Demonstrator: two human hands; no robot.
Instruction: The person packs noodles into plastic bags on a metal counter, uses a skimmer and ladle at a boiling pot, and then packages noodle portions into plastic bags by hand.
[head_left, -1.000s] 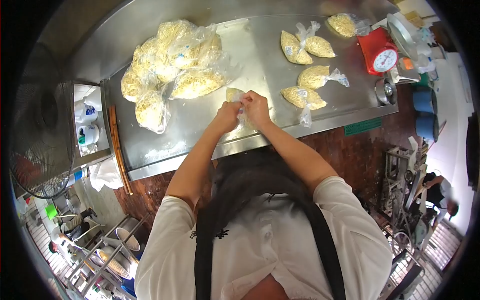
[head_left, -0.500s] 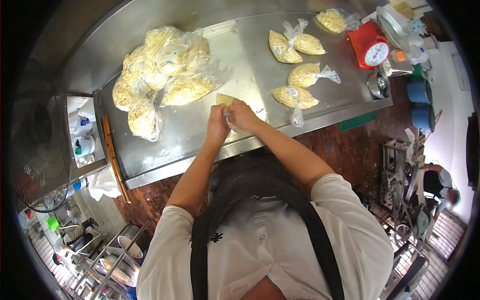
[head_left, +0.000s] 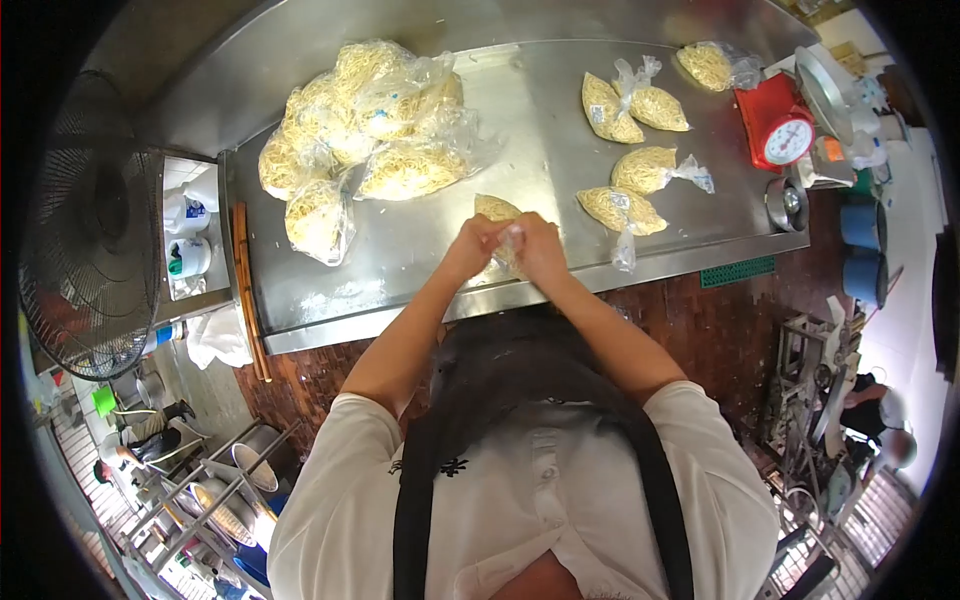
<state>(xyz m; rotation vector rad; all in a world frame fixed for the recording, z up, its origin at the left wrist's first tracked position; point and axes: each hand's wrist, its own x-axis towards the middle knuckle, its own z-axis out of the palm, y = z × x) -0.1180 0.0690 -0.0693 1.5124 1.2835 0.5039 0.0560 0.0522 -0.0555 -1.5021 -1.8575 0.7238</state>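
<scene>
Near the front edge of the steel table, both my hands are on one clear plastic bag of noodles. My left hand pinches the gathered neck of the bag from the left. Closed on the same neck from the right is my right hand. The noodle-filled end points away from me, and the fingers hide part of the neck. To the left lies a heap of bagged noodles. On the right are several knotted bags, among them one with a label.
A red dial scale with a metal pan stands at the back right, with a round metal tin in front. Wooden sticks lean at the table's left end beside a large fan. Two other people are in the background.
The camera view has shifted, so the table's things appear farther right. My hands stay on the bag's neck, with the fingers now nearer together.
</scene>
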